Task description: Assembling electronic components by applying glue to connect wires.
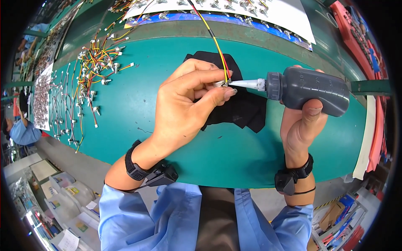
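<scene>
My left hand (188, 94) pinches a small metal potentiometer (220, 84) between thumb and fingers. Yellow, red and black wires (214, 38) rise from it toward the far edge. In my right hand (305, 121) is a dark grey squeeze bottle (316, 90), tipped on its side with the thumb pressed against it. Its pale tapered nozzle (249, 85) points left, and the tip meets the potentiometer where the wires join; whether anything flows out is too small to tell. Beneath both hands lies a crumpled black cloth (247, 111) on the green mat (134, 113).
Several wired potentiometers (98, 67) lie heaped at the left of the mat. Behind the mat, a white board (284, 16) carries rows of similar parts. Red bins (356, 33) line the far right. Another person in blue (25, 131) sits at the far left.
</scene>
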Demonstrator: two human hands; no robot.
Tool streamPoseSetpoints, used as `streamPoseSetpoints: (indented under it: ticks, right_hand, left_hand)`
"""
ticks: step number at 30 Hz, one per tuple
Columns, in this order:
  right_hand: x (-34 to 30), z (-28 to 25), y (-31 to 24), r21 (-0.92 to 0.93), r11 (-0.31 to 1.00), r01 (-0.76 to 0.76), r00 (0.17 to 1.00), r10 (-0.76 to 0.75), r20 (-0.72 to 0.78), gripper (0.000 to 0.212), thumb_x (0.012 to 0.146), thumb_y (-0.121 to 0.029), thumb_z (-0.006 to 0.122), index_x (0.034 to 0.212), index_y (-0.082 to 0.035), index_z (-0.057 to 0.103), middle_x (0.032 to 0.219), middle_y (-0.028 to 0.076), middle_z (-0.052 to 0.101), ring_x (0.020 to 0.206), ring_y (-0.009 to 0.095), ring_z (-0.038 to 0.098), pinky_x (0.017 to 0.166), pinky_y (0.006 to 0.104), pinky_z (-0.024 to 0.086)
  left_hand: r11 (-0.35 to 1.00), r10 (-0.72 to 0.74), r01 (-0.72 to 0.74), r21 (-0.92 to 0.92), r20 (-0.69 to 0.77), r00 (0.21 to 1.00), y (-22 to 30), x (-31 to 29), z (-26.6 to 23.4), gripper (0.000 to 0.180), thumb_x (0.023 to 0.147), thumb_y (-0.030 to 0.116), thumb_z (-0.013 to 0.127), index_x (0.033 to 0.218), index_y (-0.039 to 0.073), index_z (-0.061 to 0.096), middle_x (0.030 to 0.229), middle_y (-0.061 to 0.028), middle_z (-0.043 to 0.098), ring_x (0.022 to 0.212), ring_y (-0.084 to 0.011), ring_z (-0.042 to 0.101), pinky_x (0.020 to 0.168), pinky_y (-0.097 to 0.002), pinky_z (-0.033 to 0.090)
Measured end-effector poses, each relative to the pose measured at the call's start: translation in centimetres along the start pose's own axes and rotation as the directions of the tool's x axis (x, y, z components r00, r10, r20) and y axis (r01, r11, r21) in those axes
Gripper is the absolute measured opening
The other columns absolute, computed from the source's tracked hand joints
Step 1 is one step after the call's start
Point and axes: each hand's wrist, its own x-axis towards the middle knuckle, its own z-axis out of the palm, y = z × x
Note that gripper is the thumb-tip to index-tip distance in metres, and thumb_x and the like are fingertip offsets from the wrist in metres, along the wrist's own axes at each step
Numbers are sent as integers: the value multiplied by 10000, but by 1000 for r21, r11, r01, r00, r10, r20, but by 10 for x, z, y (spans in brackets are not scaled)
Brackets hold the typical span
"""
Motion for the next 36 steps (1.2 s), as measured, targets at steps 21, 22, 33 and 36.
streamPoseSetpoints:
  ticks: [21, 22, 33, 36]
  right_hand:
    - [-1, -3, 2, 21, 1000, -23, 1000, 23, 6, 706, 731, -402, 646, 1221, 5, 340, 1144, 111, 476, 1075, 268, 477, 942, 398, 363]
    - [0, -3, 2, 19, 1000, -18, 1000, 18, 7, 703, 732, -401, 646, 1219, 5, 342, 1143, 110, 476, 1073, 265, 478, 943, 396, 362]
    - [0, -5, 5, 8, 1000, -1, 1000, 1, 11, 684, 740, -390, 647, 1214, 1, 348, 1133, 106, 478, 1068, 252, 479, 946, 391, 359]
    - [1, -4, 4, -8, 1000, 6, 1000, -5, 16, 665, 745, -382, 649, 1207, -3, 357, 1128, 100, 481, 1058, 244, 483, 941, 385, 362]
  left_hand:
    - [998, 12, -15, 68, 36, 999, -1, 2, -2, 195, 740, -123, 555, 930, -86, 580, 894, -78, 484, 720, -127, 583, 611, -190, 506]
    - [998, 11, -13, 63, 32, 999, -1, 1, -2, 194, 740, -122, 556, 929, -85, 580, 895, -78, 485, 723, -127, 585, 613, -191, 508]
    - [999, -8, 8, 42, 13, 1000, -1, 1, 0, 185, 743, -121, 555, 922, -82, 577, 904, -82, 492, 729, -126, 587, 618, -202, 514]
    - [998, -2, 1, 59, 26, 1000, -1, 3, 0, 194, 741, -125, 553, 929, -82, 572, 902, -81, 488, 719, -123, 583, 622, -199, 510]
